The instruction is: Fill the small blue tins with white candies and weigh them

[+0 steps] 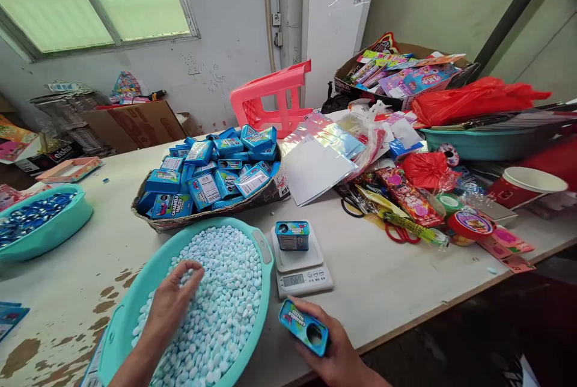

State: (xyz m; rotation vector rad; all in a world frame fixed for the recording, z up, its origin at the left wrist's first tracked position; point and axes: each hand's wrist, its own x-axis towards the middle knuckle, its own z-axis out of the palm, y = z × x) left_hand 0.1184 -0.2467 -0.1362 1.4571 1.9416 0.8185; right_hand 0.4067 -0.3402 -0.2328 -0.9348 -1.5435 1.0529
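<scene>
My left hand (174,300) reaches into a teal basin (259,306) full of small white-blue candies (220,303), its fingers curled down into the pile. My right hand (331,354) grips a small blue tin (303,327) with a round hole in its top, held at the table's front edge. Another blue tin (292,235) stands on a white kitchen scale (303,270) just right of the basin.
A woven tray (155,219) heaped with blue tins sits behind the basin. A second teal basin (54,228) with blue items stands at left. Packets, scissors, tape, red bags and a red-white cup (525,185) crowd the right side. A pink stool (270,98) lies at the back.
</scene>
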